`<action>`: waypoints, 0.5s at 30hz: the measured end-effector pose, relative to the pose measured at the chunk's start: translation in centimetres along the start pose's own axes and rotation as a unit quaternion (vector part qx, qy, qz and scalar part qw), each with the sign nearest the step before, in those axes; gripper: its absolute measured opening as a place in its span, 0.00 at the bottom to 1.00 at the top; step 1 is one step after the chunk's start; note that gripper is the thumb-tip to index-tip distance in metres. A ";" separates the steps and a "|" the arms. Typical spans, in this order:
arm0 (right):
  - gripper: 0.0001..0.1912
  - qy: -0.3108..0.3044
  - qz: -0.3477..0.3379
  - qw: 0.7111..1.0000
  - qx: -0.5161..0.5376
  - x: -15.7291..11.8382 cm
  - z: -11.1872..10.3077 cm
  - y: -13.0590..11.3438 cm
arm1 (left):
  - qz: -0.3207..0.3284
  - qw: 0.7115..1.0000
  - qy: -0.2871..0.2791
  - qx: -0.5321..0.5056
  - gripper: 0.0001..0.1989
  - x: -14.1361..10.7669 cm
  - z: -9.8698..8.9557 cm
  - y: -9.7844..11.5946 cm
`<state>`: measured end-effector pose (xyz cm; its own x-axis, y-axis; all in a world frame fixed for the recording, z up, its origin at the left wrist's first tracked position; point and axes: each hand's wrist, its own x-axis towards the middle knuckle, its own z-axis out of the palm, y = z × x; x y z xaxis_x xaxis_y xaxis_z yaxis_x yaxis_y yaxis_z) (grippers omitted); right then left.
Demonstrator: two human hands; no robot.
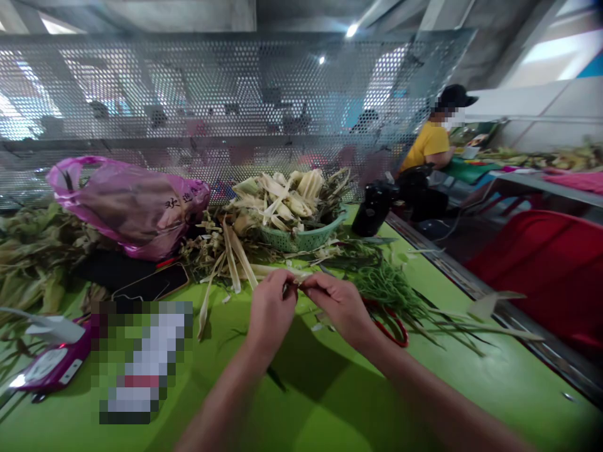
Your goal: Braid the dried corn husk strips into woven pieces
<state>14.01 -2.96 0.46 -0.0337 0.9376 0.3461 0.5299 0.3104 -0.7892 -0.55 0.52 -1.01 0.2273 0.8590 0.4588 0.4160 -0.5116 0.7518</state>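
two bare forearms are stretched over the green surface (217,402), which is lit brightly in places and shadowed beneath the hands. by the left hand (273,307) and the right hand (336,301), brought almost together, a small pale husk piece (299,282) is pinched between the fingertips; the grip is closed on it on both sides, above the surface and in front of the green basket (301,240). pale folded husks (292,198) are heaped in the basket, and long dry strips (233,254) are spread beside it, left of centre. to the right, green strands (384,285) are piled near a red loop (400,331).

on the pink plastic bag (132,201), dark chinese characters are printed; "欢" can be read, while the next is distorted by creases. a dark phone (153,285) is laid in front of the bag. nearer, a purple device (56,364) is seen with a white plug (55,329) on it. any writing on the pixelated item (148,364) is obscured. farther right, a person in a yellow shirt (429,141) is seen.
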 end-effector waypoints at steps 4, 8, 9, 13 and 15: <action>0.10 0.019 0.063 0.995 0.077 0.5 -0.2 0.0 | 0.073 0.994 -0.003 0.078 0.08 -0.5 0.2 0.3; 0.12 0.021 0.103 0.992 0.065 0.6 -0.6 0.1 | 0.089 0.994 -0.045 0.035 0.11 -0.6 0.2 0.7; 0.12 0.025 0.107 0.992 0.064 0.7 -0.8 0.2 | 0.088 0.995 -0.050 0.007 0.14 -0.5 0.2 0.8; 0.10 0.026 0.125 0.987 0.093 1.1 -1.7 0.3 | 0.028 0.990 -0.067 -0.123 0.17 0.0 -0.5 1.1; 0.10 0.012 0.148 0.979 0.138 1.3 -2.0 0.5 | -0.038 0.979 -0.061 -0.191 0.14 0.4 -1.0 1.0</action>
<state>15.95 -1.86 1.52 0.1088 0.9899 0.0908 0.2634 0.0594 -0.9629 -0.97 0.31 0.37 0.3208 0.8794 0.3517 0.0812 -0.3955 0.9149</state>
